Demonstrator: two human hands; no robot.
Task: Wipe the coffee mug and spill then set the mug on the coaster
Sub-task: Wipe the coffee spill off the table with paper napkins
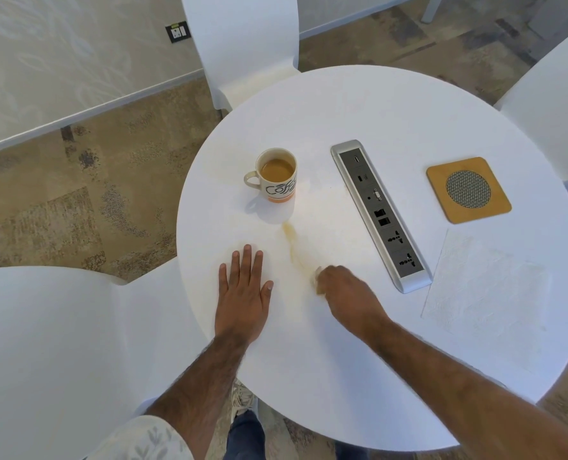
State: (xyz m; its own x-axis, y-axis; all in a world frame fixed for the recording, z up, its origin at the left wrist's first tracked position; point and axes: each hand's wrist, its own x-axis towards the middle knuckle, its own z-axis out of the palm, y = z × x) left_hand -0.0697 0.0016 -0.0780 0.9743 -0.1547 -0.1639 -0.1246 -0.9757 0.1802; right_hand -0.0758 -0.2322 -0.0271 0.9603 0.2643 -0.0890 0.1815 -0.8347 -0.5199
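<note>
A cream coffee mug (277,175) with black lettering and an orange base stands on the round white table (392,104), filled with coffee. A thin brown spill (292,244) runs from just below the mug toward me. My right hand (345,293) is closed on a small crumpled tissue (316,277) pressed on the table at the near end of the spill. My left hand (244,290) lies flat, fingers spread, left of the spill. A square wooden coaster (468,189) with a round mesh centre sits at the right.
A silver power-socket strip (380,214) lies between the mug and the coaster. A white paper napkin (481,283) lies flat below the coaster. White chairs stand at the far side (243,44), the right (555,94) and near left (60,343).
</note>
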